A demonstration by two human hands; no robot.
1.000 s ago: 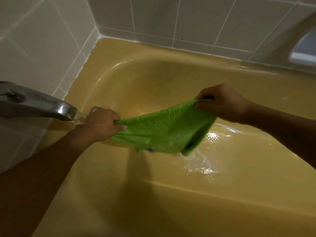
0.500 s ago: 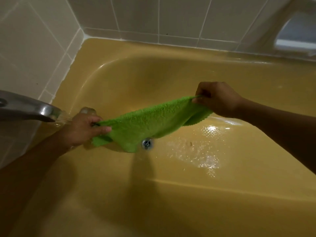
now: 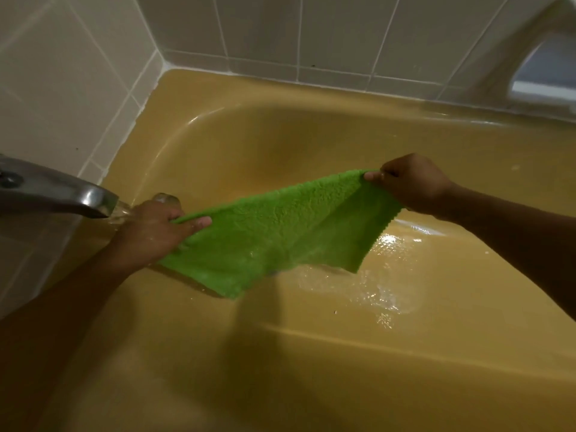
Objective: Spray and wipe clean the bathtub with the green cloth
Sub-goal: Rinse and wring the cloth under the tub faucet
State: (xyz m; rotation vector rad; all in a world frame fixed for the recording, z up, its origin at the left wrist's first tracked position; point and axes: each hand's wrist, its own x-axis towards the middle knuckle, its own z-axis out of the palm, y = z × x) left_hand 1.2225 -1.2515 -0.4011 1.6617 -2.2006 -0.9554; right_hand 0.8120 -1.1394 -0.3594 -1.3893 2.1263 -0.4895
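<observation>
The left hand (image 3: 152,232), nearer and just beneath the chrome metal spout (image 3: 62,191), pinches one corner of the fluffy green square cloth (image 3: 280,232). The cloth spans both hands, its long axis rising away to the right hand (image 3: 411,182), which pinches the far corner above the wet mustard-yellow enamel bathtub (image 3: 280,135).

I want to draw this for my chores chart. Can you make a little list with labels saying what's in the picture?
Tub: glossy yellow bathtub, shiny puddle on its floor
Tap: grey metal tap spout, water running from it
Cloth: fluffy green cloth, stretched out above the tub floor
Left: left hand grips its lower end by the tap
Right: right hand pinches its higher end
Wall: pale square wall tiles
</observation>
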